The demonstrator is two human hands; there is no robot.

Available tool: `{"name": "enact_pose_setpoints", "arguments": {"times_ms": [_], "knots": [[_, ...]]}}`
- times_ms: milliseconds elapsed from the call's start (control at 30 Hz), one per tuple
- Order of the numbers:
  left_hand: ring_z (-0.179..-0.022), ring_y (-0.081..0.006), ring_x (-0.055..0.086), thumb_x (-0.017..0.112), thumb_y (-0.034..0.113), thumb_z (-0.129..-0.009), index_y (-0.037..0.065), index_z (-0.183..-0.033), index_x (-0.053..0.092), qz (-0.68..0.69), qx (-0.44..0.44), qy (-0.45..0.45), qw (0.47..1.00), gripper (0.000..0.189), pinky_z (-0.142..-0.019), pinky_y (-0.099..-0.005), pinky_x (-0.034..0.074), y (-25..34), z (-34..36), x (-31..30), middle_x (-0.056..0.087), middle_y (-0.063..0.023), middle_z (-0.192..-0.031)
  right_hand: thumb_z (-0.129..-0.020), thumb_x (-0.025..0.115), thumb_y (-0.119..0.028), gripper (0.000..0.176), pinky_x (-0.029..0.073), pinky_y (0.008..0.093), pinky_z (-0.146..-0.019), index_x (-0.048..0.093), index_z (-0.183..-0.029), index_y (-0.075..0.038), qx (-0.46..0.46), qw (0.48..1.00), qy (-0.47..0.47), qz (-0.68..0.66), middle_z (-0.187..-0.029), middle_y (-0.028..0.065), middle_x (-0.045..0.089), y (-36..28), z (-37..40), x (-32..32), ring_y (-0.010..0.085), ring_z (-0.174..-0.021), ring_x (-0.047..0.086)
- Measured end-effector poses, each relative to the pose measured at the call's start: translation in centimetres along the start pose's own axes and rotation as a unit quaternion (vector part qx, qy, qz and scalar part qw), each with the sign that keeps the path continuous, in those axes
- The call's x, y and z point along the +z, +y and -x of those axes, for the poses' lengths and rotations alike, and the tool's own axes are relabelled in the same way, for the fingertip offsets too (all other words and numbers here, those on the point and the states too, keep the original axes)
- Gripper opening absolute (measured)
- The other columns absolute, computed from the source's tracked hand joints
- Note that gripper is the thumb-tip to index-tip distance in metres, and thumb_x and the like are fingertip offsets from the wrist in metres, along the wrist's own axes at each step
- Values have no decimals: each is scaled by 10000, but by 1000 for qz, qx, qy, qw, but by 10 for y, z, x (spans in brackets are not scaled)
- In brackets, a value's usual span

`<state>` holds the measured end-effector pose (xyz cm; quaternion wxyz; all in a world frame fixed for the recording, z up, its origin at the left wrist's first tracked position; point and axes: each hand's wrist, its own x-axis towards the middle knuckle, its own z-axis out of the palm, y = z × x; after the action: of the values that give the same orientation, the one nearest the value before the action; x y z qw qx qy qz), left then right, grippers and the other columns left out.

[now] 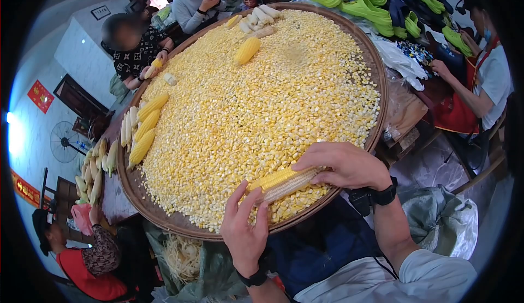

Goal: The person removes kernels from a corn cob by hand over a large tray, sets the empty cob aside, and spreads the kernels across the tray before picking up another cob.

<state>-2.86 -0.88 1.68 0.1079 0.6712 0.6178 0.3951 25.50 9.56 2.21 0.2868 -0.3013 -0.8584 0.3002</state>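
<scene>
A partly stripped corn cob [286,184] lies across between my two hands, over the near edge of a big round tray [123,178]. Yellow kernels still cover its far side, while bare pale rows face me. My left hand [244,224] grips its left end with the fingertips. On the right end, my right hand [344,165] is closed, thumb below and fingers on top. Loose corn kernels [262,117] spread thickly over the tray beneath. Dark bands circle both wrists.
Whole corn cobs [144,128] and stripped cobs [126,126] line the tray's left rim; another yellow cob [248,50] lies farther back. Unhusked corn [90,175] is piled at left. Other people sit around, one handling a cob. Green clogs [365,8] and a plastic bag [397,60] are at right.
</scene>
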Motion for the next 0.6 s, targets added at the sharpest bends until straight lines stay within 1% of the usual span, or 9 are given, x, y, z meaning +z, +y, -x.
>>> {"name": "enact_pose_setpoints", "arguments": {"times_ms": [233, 433, 533, 600], "knots": [[-1348, -370, 723, 873, 49, -932, 57, -1233, 820, 16, 0, 14, 1000, 305, -1127, -460, 574, -1, 0, 1, 735, -191, -1475, -947, 827, -82, 483, 575, 464, -1030, 752, -1422, -121, 1, 1000, 0, 4, -1281, 118, 744, 0, 1, 0, 372, -1237, 716], [-1334, -367, 734, 878, 39, -919, 46, -1132, 855, 27, -11, -3, 1000, 214, -1123, -455, 578, 1, 1, -4, 760, -195, -1437, -942, 822, -69, 487, 576, 468, -1026, 749, -1421, -117, 3, 1000, -1, 8, -1276, 122, 743, 0, 0, 0, 376, -1230, 718], [-1313, -367, 747, 886, 45, -909, 42, -1082, 864, 35, 8, -14, 999, 175, -1115, -457, 584, -3, 1, -2, 767, -196, -1428, -937, 820, -62, 496, 577, 470, -1023, 746, -1425, -117, 7, 1000, -2, 10, -1270, 124, 743, 1, 1, 1, 379, -1225, 720], [-1300, -370, 754, 894, 47, -899, 50, -1135, 855, 24, 18, -10, 999, 239, -1110, -461, 587, -6, 2, -1, 773, -189, -1423, -933, 818, -57, 503, 577, 472, -1021, 745, -1427, -118, 2, 1000, 2, 9, -1264, 125, 742, 2, 1, 1, 380, -1221, 721]]}}
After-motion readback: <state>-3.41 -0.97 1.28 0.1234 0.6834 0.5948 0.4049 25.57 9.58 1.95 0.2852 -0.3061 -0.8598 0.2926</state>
